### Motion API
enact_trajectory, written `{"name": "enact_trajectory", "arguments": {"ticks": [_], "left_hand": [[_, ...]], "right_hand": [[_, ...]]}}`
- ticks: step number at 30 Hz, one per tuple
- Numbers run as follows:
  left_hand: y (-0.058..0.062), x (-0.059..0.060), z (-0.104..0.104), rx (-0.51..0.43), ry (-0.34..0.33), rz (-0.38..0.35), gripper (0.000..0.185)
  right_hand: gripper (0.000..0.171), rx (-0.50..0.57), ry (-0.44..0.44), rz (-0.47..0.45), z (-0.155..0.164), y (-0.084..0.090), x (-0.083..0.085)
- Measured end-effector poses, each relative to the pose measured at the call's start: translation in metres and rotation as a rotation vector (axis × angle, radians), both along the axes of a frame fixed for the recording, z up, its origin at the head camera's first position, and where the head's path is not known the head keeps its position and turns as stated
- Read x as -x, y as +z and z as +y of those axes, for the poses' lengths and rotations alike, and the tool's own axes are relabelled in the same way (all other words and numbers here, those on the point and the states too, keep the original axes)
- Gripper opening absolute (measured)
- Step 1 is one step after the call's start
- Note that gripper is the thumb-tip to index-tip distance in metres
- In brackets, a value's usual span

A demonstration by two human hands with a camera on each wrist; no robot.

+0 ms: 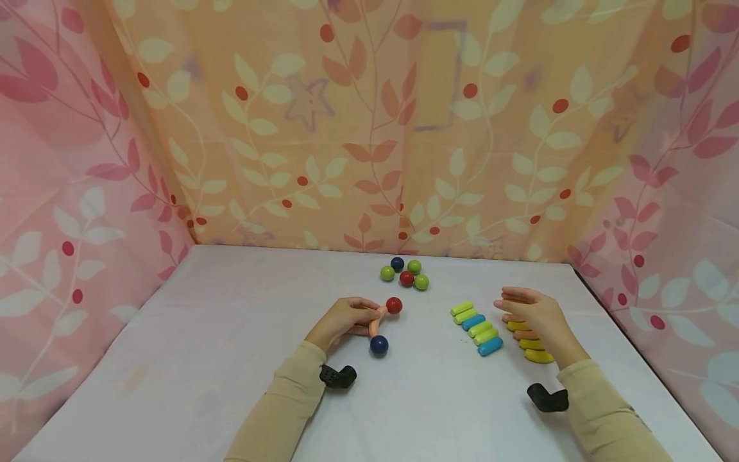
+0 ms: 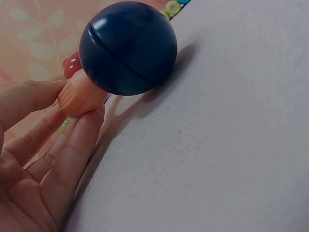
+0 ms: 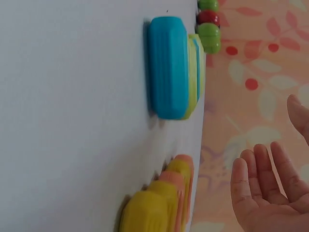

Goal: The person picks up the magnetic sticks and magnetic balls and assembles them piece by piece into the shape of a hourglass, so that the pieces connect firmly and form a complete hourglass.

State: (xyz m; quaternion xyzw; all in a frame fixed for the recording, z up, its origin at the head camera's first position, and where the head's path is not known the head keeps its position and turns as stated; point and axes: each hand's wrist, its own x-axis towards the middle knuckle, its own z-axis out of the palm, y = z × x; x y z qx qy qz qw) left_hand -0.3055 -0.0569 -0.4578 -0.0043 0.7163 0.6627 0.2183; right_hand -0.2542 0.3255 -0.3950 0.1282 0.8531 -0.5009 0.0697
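My left hand (image 1: pixel 348 316) pinches a curved orange stick (image 1: pixel 374 326) between thumb and fingers. A red ball (image 1: pixel 394 305) sits at the stick's far end and a dark blue ball (image 1: pixel 379 346) at its near end. Up close in the left wrist view, the blue ball (image 2: pixel 129 48) touches the ribbed end of the orange stick (image 2: pixel 82 94); the red ball is mostly hidden behind. My right hand (image 1: pixel 539 321) holds nothing, its fingers extended above a row of curved yellow and orange sticks (image 1: pixel 539 356). In the right wrist view those yellow sticks (image 3: pixel 145 212) lie apart from the right hand (image 3: pixel 270 193).
Left of the curved sticks lies a slanting row of short straight lime and blue sticks (image 1: pixel 491 346). Several green, red and blue balls (image 1: pixel 407 278) cluster farther back. A white cloth covers the table (image 1: pixel 231 359); patterned curtains (image 1: pixel 369 128) close off the back and sides.
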Motion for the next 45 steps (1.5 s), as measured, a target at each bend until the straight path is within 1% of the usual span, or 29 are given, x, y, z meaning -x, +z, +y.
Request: {"name": "enact_trajectory", "arguments": {"ticks": [5, 8, 11, 14, 15, 18, 21, 25, 30, 35, 38, 40, 42, 45], "left_hand": [[-0.001, 0.001, 0.0, -0.003, -0.008, 0.016, 0.032], [-0.002, 0.001, 0.0, 0.002, -0.008, 0.018, 0.032], [-0.002, 0.001, 0.0, 0.009, -0.007, 0.016, 0.032], [-0.002, 0.001, 0.0, 0.012, -0.003, 0.012, 0.032], [-0.002, 0.001, 0.0, 0.014, -0.001, 0.011, 0.031], [-0.001, 0.001, 0.0, 0.015, 0.003, 0.011, 0.03], [-0.002, 0.001, 0.0, 0.016, 0.003, 0.01, 0.03], [-0.002, 0.001, 0.0, 0.017, -0.004, 0.007, 0.032], [-0.005, 0.003, 0.0, 0.022, -0.009, 0.008, 0.033], [-0.006, 0.003, 0.0, 0.024, -0.01, 0.015, 0.033], [-0.006, 0.003, 0.0, 0.026, -0.011, 0.016, 0.033], [-0.006, 0.003, 0.0, 0.025, -0.011, 0.016, 0.033], [-0.005, 0.003, 0.0, 0.028, -0.01, 0.015, 0.032], [-0.003, 0.002, 0.0, 0.032, -0.005, 0.011, 0.031]], "right_hand": [[0.084, 0.057, -0.012, 0.023, 0.018, -0.007, 0.003], [0.078, 0.057, -0.005, 0.02, 0.026, -0.01, 0.005], [0.075, 0.046, -0.012, 0.008, 0.034, -0.014, 0.009], [0.081, 0.067, -0.021, -0.011, 0.042, -0.016, 0.011], [0.084, 0.066, -0.022, -0.021, 0.045, -0.017, 0.012], [0.087, 0.056, -0.007, -0.059, 0.052, -0.019, 0.013], [0.085, 0.028, 0.014, -0.095, 0.059, -0.024, 0.016], [0.082, 0.049, 0.031, -0.108, 0.067, -0.031, 0.021], [0.077, 0.068, 0.048, -0.121, 0.071, -0.037, 0.026], [0.073, 0.041, 0.058, -0.108, 0.07, -0.041, 0.027], [0.07, 0.081, 0.058, -0.084, 0.067, -0.042, 0.027], [0.066, 0.127, 0.049, -0.081, 0.065, -0.042, 0.028], [0.066, 0.159, 0.059, -0.081, 0.064, -0.042, 0.028], [0.066, 0.125, 0.056, -0.102, 0.06, -0.041, 0.03]]}}
